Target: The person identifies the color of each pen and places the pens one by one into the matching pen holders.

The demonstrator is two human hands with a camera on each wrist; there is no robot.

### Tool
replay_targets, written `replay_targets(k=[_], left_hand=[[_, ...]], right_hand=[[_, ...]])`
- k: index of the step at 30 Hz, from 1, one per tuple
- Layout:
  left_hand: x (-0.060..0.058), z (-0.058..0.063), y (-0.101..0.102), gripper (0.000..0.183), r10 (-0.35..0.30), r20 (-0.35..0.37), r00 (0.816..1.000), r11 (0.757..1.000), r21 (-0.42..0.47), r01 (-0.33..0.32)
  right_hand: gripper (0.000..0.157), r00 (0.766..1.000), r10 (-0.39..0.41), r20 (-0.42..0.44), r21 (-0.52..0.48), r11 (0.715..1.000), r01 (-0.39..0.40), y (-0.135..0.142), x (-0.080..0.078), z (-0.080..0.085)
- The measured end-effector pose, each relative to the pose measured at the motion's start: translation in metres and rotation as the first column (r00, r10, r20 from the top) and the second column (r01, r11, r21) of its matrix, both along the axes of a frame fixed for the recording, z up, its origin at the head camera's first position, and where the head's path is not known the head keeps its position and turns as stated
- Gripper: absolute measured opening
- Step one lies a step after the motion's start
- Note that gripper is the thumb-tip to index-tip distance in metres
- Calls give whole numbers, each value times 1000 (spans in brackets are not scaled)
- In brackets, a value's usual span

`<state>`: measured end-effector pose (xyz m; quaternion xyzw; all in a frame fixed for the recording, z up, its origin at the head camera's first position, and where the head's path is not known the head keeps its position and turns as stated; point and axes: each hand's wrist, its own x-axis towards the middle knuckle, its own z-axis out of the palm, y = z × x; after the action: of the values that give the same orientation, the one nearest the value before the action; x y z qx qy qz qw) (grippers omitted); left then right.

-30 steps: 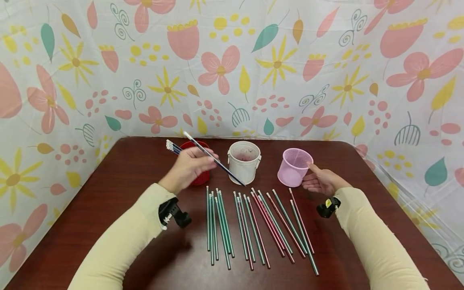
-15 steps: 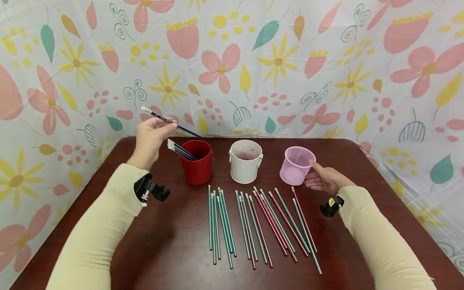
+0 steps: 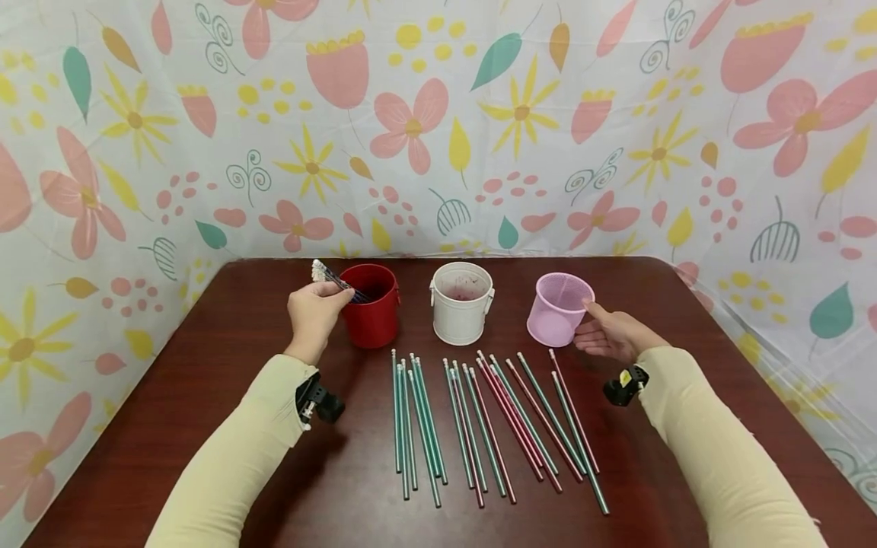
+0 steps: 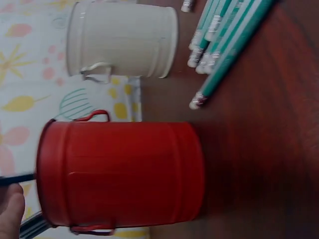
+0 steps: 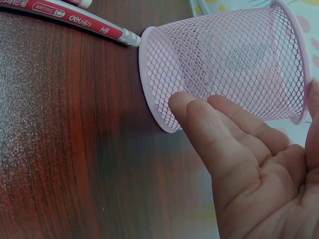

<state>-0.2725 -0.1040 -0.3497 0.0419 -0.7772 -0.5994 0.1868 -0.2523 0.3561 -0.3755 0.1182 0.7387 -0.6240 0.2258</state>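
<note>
In the head view my left hand (image 3: 315, 312) pinches a dark blue pencil (image 4: 17, 179) at the mouth of the red bucket (image 3: 372, 316). More dark blue pencils (image 4: 35, 225) lean in that bucket, their white eraser ends sticking out to the left. My right hand (image 3: 613, 335) is at the right side of a pink mesh pencil cup (image 3: 551, 316). Its thumb is at the cup's rim, and its fingers (image 5: 214, 129) extend along the mesh side, rather straight. The cup stands upright on the table.
A white bucket (image 3: 459, 318) with side handles stands between the red bucket and the pink cup. Several green pencils (image 3: 425, 426) and red pencils (image 3: 492, 441) lie in front on the brown table (image 3: 329, 487). A flowered cloth (image 3: 438, 167) hangs behind.
My left hand has carried the dark blue pencil from near the white bucket up and left, then down to the red bucket's mouth. The right hand stays by the pink cup.
</note>
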Motion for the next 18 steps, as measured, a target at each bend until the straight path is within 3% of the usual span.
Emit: replay_targets(k=[5,13,18], left_hand=[[-2,-8,1,19,29,69,997,999,-14,-28],[-9,-14,-4,20,45,48,998,998,-37,-43],[-14,-18,-6,25,45,90,995,999,5,-46]], right_hand=[[85,1000,2,-1,-3,1000,-2,1,0,2],[83,1000,-2,-1,-25,1000,2,-1,1,5],[82,1000,-11,2,-22,1000,11,0,3,4]])
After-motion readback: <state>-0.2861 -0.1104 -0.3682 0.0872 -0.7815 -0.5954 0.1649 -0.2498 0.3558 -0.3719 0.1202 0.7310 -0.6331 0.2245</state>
